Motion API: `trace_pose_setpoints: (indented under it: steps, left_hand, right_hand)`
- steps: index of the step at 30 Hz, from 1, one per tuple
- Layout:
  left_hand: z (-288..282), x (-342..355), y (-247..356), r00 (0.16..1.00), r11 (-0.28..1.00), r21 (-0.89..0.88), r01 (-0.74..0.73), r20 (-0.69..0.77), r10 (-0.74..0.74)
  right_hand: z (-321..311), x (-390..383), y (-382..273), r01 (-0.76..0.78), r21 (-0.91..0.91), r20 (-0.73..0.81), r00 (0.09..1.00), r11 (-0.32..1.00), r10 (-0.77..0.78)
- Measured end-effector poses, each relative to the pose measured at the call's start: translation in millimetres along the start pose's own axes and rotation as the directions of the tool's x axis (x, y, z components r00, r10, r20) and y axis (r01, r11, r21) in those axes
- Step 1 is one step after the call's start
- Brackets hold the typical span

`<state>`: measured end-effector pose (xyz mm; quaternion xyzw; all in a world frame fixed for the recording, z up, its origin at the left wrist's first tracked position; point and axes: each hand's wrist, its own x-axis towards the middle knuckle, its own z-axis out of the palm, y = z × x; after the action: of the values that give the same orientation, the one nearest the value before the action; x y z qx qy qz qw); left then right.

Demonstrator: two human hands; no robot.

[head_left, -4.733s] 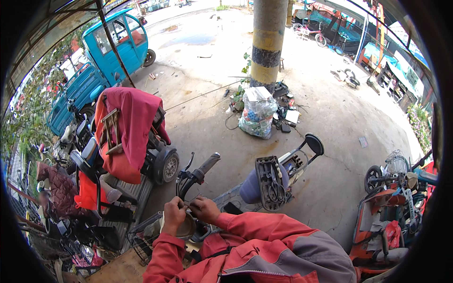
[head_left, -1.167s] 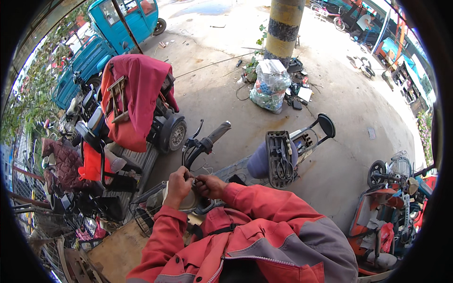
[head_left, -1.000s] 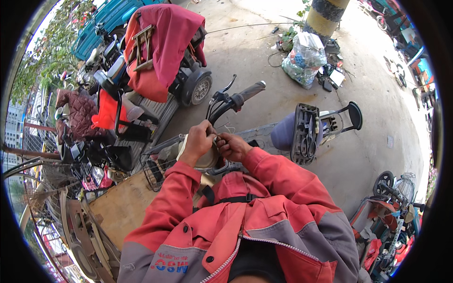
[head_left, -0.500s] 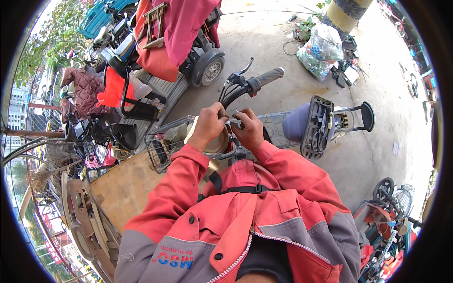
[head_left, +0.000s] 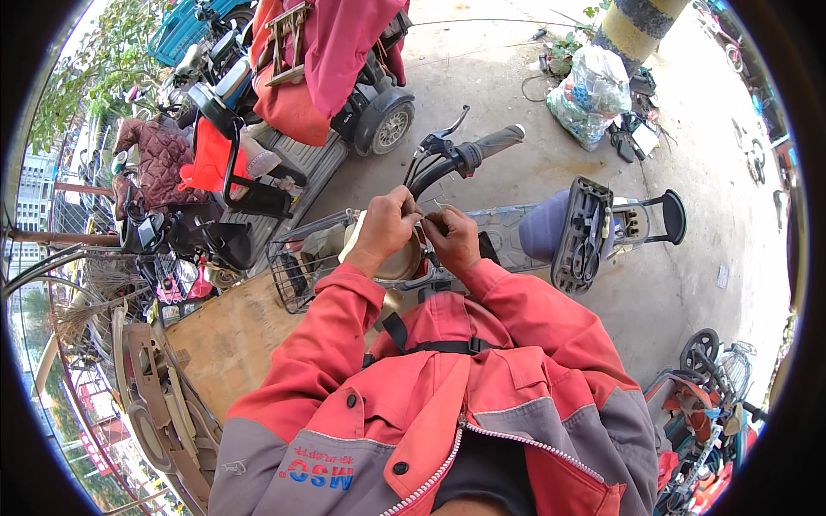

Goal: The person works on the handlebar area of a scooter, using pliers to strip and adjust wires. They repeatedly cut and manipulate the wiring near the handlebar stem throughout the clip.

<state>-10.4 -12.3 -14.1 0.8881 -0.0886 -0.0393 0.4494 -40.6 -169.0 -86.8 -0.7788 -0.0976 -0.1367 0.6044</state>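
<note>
Over the front of an electric scooter, my left hand (head_left: pixel 389 225) and my right hand (head_left: pixel 453 236) meet with fingertips pinched close together. A thin wire (head_left: pixel 441 204) shows as a pale strand just above the right fingers; the pinch itself hides the rest of it. Beyond my hands the handlebar grip (head_left: pixel 499 142) points away to the upper right, with a brake lever (head_left: pixel 451 125) and black cables beside it. Beneath the left hand is a round beige part (head_left: pixel 402 263), partly covered. The wire basket (head_left: pixel 291 273) lies left of it.
A purple rounded tub (head_left: pixel 540 228) and an upright grey seat base (head_left: pixel 582 234) are on the scooter's right. A cloth-draped three-wheeler (head_left: pixel 379 120) stands far left, above a plywood sheet (head_left: pixel 228 335). A filled plastic bag (head_left: pixel 590 96) leans near a striped post (head_left: pixel 638 30).
My right fingers have closed in against the left fingertips, where there was a gap. A pale strand now shows above them. The view has shifted slightly.
</note>
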Motion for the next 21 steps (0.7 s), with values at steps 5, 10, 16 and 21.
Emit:
trace_pose_setpoints:
  steps: [5,10,16,21]
  left_hand:
    - [-0.2,-0.3,-0.3,1.0,1.0,-0.017,0.015,0.005,-0.015]
    - [-1.4,-0.2,4.3,1.0,1.0,0.022,0.016,-0.007,-0.016]
    - [-0.6,-0.3,3.0,1.0,1.0,0.01,0.002,-0.016,-0.001]
    - [1.3,-0.3,-1.6,1.0,1.0,0.001,0.01,-0.021,-0.01]
  right_hand:
    - [2.6,-1.5,-11.3,-0.438,0.309,0.137,0.899,0.844,0.416]
    - [-5.6,4.9,-8.5,-0.767,0.491,0.468,0.633,0.414,0.617]
    - [-8.4,12.4,13.7,-0.786,0.492,0.843,0.321,-0.375,0.432]
    - [-15.6,11.4,5.5,-0.819,0.511,0.803,0.346,-0.262,0.485]
